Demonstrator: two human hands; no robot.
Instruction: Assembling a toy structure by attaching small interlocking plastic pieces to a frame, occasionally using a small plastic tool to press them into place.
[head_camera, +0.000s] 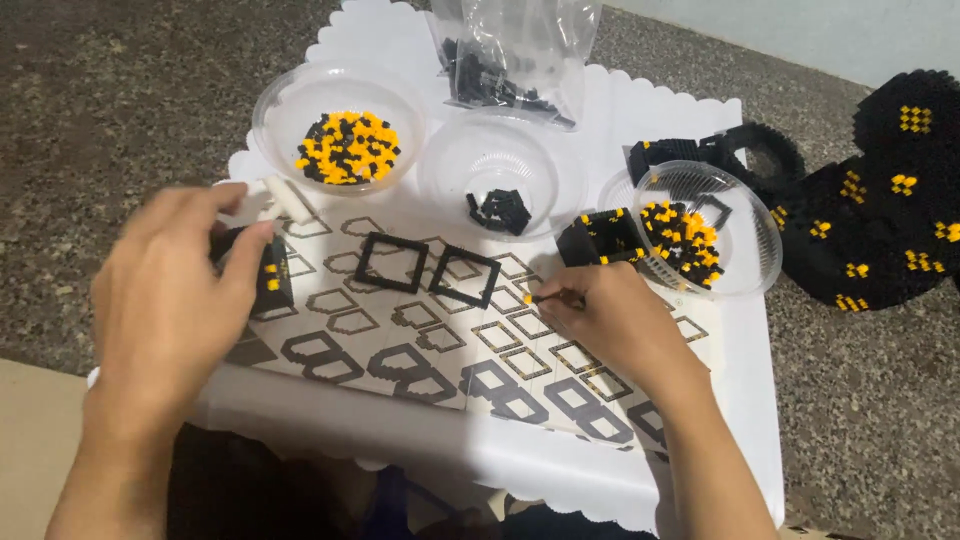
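Observation:
My left hand (170, 300) grips a small black block assembly with yellow dots (268, 275) at the left of the instruction sheet (420, 340). A white plastic tool (275, 195) lies just beyond its fingers. My right hand (610, 315) pinches a tiny yellow brick (528, 298) at its fingertips, over the sheet. Two black square frames (428, 268) lie on the sheet between the hands. A black cube piece with yellow dots (600, 238) sits just beyond my right hand.
Three clear bowls stand at the back: one with black and yellow bricks (345, 145), one with black bricks (495, 175), one tilted at the right (710, 230). A plastic bag of black pieces (515, 55) lies behind them. A large black built model (880, 210) rests on the floor at right.

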